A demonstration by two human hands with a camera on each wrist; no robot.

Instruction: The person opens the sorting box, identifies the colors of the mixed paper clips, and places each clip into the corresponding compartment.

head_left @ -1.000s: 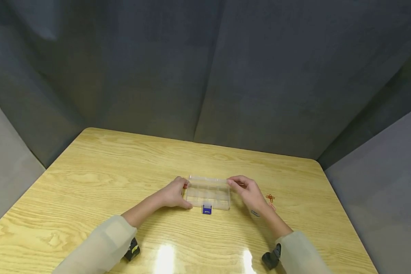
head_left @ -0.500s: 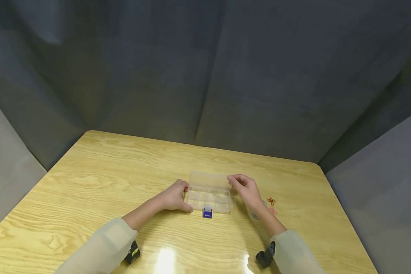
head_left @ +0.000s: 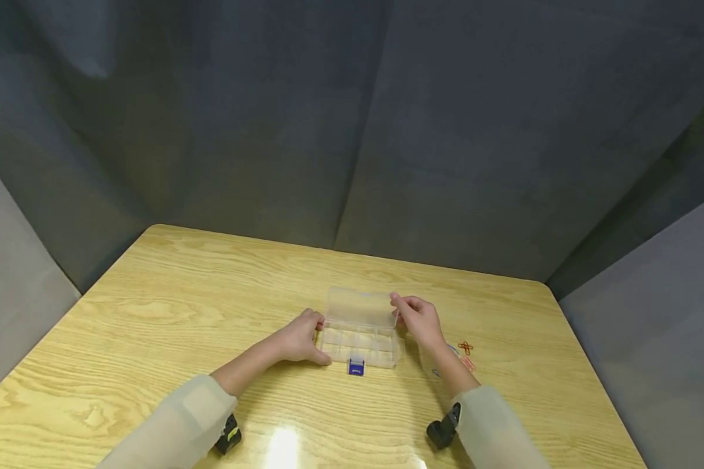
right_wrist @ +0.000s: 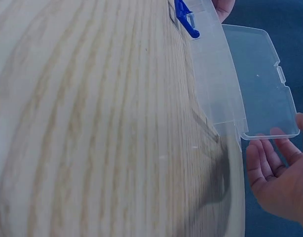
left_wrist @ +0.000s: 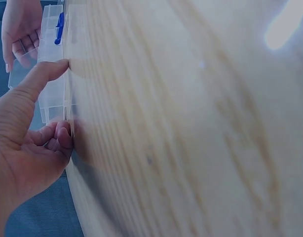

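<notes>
On table (head_left: 152, 293), organizer box (head_left: 360, 345) long axis left-right; lid (head_left: 360, 304) raised rearward.

Compartments of the clear organizer box (head_left: 359, 345) too small in head view to tell if anything sits inside. Blue latch (head_left: 355, 368) at box front: markings unreadable. Small paper clips (head_left: 465, 347) right of the box, partly hidden behind the right hand (head_left: 420, 319) and wrist; count and colours unclear. Right wrist view cuts the right hand at the bottom right edge, only fingertips (right_wrist: 270, 153) and part of the palm show. Left hand (left_wrist: 23, 143) cut by left edge in left wrist view; tabletop (left_wrist: 191, 123) there blurred. Black wrist devices (head_left: 228, 435) near the box's front side partly hidden under sleeves.
</notes>
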